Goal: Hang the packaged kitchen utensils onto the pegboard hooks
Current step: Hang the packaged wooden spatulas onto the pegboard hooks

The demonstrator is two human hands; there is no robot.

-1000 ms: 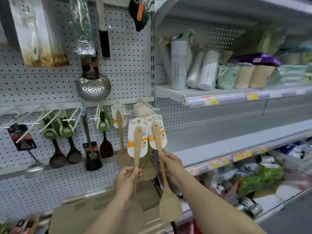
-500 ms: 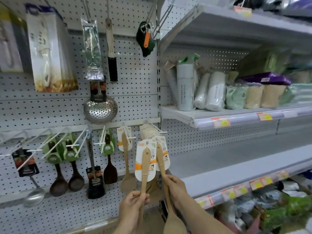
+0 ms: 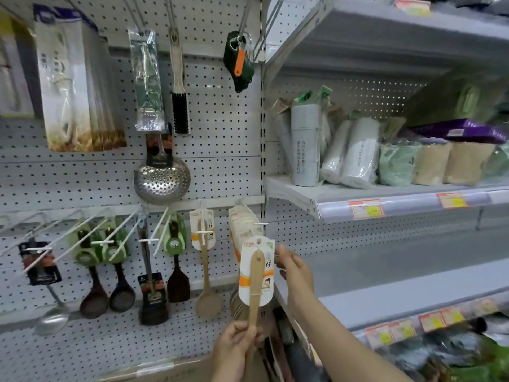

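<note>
Below the hook (image 3: 260, 223), the left hand (image 3: 242, 343) is gripping the seemingly light, stiff wooden spatula (image 3: 256, 274) by its handle; the right hand (image 3: 294, 268) is touching the card (image 3: 245, 261), grasp unclear

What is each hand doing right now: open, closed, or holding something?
Left hand: grips the packaged wooden spatula by its handle.
Right hand: beside the spatula's card; whether it pinches it cannot be told.
</note>
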